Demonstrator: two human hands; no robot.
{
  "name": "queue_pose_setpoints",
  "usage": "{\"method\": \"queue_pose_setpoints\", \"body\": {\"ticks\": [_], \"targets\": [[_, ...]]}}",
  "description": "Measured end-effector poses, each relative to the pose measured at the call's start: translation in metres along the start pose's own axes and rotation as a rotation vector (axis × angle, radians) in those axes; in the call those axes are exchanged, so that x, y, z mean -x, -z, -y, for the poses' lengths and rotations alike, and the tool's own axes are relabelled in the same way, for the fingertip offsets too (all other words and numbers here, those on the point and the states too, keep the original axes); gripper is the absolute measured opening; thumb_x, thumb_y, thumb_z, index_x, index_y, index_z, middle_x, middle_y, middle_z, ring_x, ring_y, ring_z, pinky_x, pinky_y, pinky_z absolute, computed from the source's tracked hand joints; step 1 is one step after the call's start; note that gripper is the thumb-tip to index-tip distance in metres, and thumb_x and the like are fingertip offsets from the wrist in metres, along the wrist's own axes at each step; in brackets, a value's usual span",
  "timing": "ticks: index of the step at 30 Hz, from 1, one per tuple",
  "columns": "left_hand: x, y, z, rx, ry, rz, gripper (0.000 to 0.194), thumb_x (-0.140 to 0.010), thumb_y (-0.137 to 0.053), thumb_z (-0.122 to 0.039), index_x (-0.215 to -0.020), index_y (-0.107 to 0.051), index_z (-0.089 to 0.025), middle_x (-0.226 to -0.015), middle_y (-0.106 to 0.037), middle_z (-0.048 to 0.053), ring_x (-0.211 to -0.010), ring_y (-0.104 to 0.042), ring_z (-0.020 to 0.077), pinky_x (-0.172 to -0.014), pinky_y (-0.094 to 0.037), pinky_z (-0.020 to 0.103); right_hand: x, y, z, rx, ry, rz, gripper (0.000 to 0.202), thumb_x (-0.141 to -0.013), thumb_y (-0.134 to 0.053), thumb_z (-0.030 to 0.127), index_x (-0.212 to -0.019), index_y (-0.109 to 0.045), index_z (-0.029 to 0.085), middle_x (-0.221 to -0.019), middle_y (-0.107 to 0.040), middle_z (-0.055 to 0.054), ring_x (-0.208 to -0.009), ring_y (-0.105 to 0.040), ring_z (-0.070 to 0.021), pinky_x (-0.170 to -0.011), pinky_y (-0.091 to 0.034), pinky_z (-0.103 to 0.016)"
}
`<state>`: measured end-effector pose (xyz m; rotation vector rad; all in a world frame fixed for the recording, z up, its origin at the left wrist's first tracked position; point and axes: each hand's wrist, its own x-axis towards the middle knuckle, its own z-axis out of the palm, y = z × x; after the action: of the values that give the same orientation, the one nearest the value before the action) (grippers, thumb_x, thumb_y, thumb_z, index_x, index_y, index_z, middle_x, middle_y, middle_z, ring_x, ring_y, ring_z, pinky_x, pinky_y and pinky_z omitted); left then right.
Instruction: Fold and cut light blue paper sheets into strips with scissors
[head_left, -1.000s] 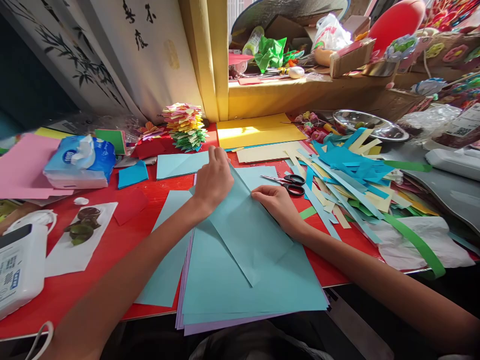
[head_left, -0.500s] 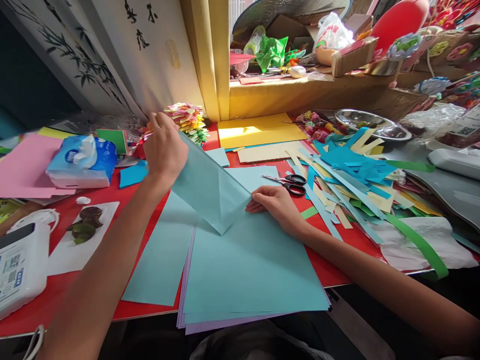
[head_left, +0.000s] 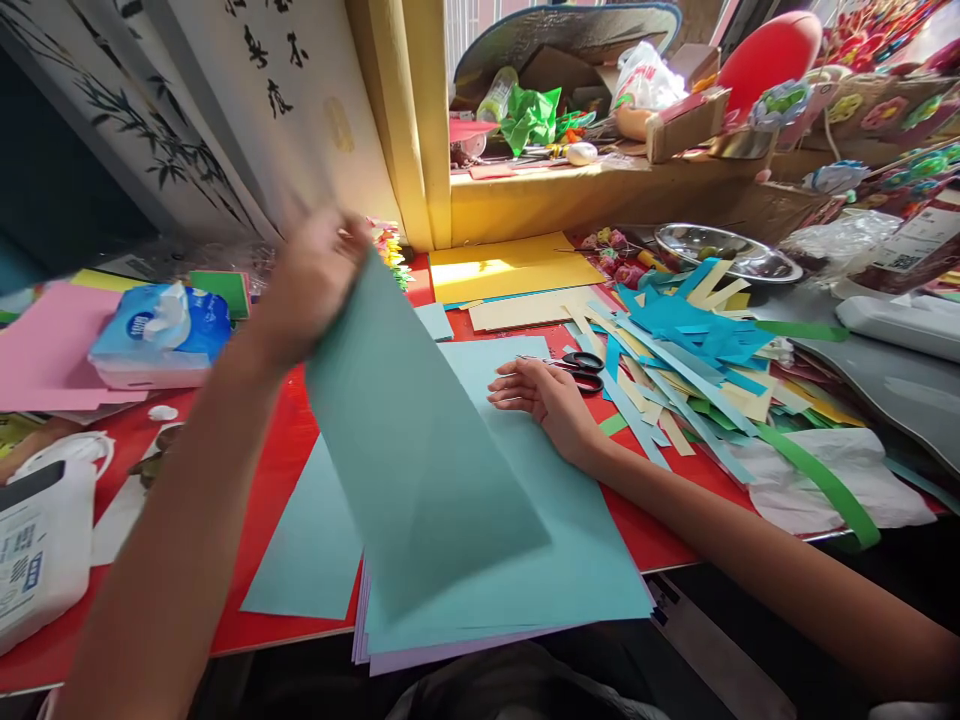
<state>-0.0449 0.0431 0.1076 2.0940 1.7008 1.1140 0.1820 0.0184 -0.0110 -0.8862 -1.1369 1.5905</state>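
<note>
My left hand [head_left: 322,280], slightly blurred, is closed on the top edge of a blue-green sheet of paper [head_left: 420,440]. That sheet hangs slanting over a stack of light blue paper [head_left: 585,580], with lilac sheets showing beneath. My right hand [head_left: 544,400] rests palm half turned up at the stack's far right, fingers stretched and nothing in them. Just behind it lies a pair of black-handled scissors [head_left: 589,383], the blades partly hidden by the fingers. Another light blue sheet [head_left: 304,560] lies on the table left of the stack.
Cut paper strips [head_left: 682,330] are heaped at the right, near a metal bowl [head_left: 780,268]. A yellow sheet [head_left: 517,265] lies at the back. On the left are a tissue pack [head_left: 161,335], pink paper [head_left: 56,340] and a white device [head_left: 45,560]. The red table [head_left: 247,570] ends close to me.
My right hand has let go of the sheet's corner and its fingers have spread. The sheet, held by my left hand, has swung from folded up to hanging broad over the stack.
</note>
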Motion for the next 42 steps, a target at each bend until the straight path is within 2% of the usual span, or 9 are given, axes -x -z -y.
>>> {"method": "queue_pose_setpoints", "body": {"ticks": [2, 5, 7, 9, 13, 17, 23, 33, 42], "targets": [[0.009, -0.034, -0.007, 0.025, -0.1, 0.125, 0.02, -0.089, -0.038, -0.034, -0.081, -0.046, -0.017, -0.07, -0.045, -0.003, -0.063, -0.043, 0.0071, -0.059, -0.034, 0.02, 0.0, 0.0, 0.002, -0.037, -0.028, 0.013, 0.029, -0.078, -0.054, 0.045, -0.082, -0.062, 0.017, -0.081, -0.066, -0.006, -0.072, -0.063, -0.0158, -0.071, -0.052, -0.028], [0.027, -0.078, -0.014, -0.006, -0.076, 0.271, 0.012, -0.088, -0.039, -0.03, -0.086, -0.045, -0.02, -0.076, -0.054, 0.0, -0.068, -0.05, 0.012, -0.061, -0.037, 0.024, 0.0, 0.0, 0.005, 0.036, -0.064, -0.006, 0.03, -0.073, -0.06, 0.048, -0.077, -0.063, 0.018, -0.072, -0.063, -0.002, -0.062, -0.059, -0.0126, -0.058, -0.047, -0.023], [0.039, -0.096, -0.018, -0.039, -0.051, 0.307, 0.011, -0.088, -0.038, -0.026, -0.093, -0.045, -0.02, -0.075, -0.055, 0.0, -0.068, -0.053, 0.0143, -0.06, -0.037, 0.025, 0.001, 0.001, 0.007, 0.136, -0.077, -0.012, 0.028, -0.071, -0.062, 0.046, -0.076, -0.064, 0.019, -0.065, -0.06, 0.001, -0.056, -0.054, -0.011, -0.05, -0.042, -0.022], [0.047, -0.104, -0.021, -0.041, -0.041, 0.308, 0.013, -0.088, -0.037, -0.024, -0.097, -0.045, -0.02, -0.074, -0.054, 0.0, -0.069, -0.053, 0.0152, -0.061, -0.037, 0.026, 0.002, 0.002, 0.007, 0.197, -0.079, 0.002, 0.024, -0.072, -0.062, 0.044, -0.078, -0.065, 0.02, -0.064, -0.059, 0.002, -0.054, -0.051, -0.0106, -0.048, -0.038, -0.022], [0.048, -0.104, -0.022, 0.039, 0.027, 0.333, 0.016, -0.085, -0.042, -0.026, -0.098, -0.049, -0.02, -0.071, -0.056, -0.001, -0.07, -0.054, 0.0148, -0.061, -0.037, 0.025, 0.003, 0.004, 0.006, 0.207, -0.062, 0.027, 0.019, -0.073, -0.06, 0.039, -0.077, -0.064, 0.02, -0.065, -0.058, 0.002, -0.054, -0.049, -0.0102, -0.048, -0.036, -0.023], [0.043, -0.102, -0.02, 0.121, 0.124, 0.387, 0.015, -0.08, -0.05, -0.032, -0.082, -0.057, -0.019, -0.074, -0.061, 0.0, -0.07, -0.055, 0.0141, -0.06, -0.039, 0.024, 0.003, 0.005, 0.003, 0.208, -0.043, 0.033, 0.019, -0.074, -0.058, 0.038, -0.077, -0.063, 0.02, -0.067, -0.058, 0.002, -0.056, -0.049, -0.0105, -0.051, -0.036, -0.023], [0.048, -0.105, -0.019, 0.18, 0.103, 0.346, 0.014, -0.078, -0.051, -0.028, -0.071, -0.057, -0.019, -0.072, -0.062, -0.001, -0.069, -0.055, 0.0129, -0.061, -0.039, 0.023, 0.002, 0.005, 0.002, 0.214, -0.044, 0.028, 0.021, -0.075, -0.057, 0.04, -0.079, -0.062, 0.02, -0.071, -0.058, 0.001, -0.061, -0.05, -0.0118, -0.053, -0.036, -0.023], [0.044, -0.1, -0.02, 0.089, 0.015, 0.079, 0.014, -0.079, -0.051, -0.023, -0.068, -0.057, -0.018, -0.069, -0.061, -0.001, -0.065, -0.052, 0.0121, -0.061, -0.038, 0.024, 0.004, 0.004, 0.002, 0.307, -0.035, -0.054, 0.016, -0.073, -0.056, 0.033, -0.069, -0.058, 0.018, -0.061, -0.049, 0.003, -0.053, -0.04, -0.0083, -0.048, -0.029, -0.022], [0.016, -0.077, 0.004, -0.049, -0.061, -0.124, 0.012, -0.078, -0.052, -0.021, -0.068, -0.056, -0.017, -0.067, -0.059, 0.0, -0.064, -0.05, 0.0121, -0.059, -0.036, 0.025, 0.007, 0.0, 0.007, 0.338, -0.075, -0.033, 0.015, -0.072, -0.056, 0.032, -0.07, -0.057, 0.018, -0.061, -0.05, 0.003, -0.052, -0.042, -0.0081, -0.046, -0.029, -0.021]]}}
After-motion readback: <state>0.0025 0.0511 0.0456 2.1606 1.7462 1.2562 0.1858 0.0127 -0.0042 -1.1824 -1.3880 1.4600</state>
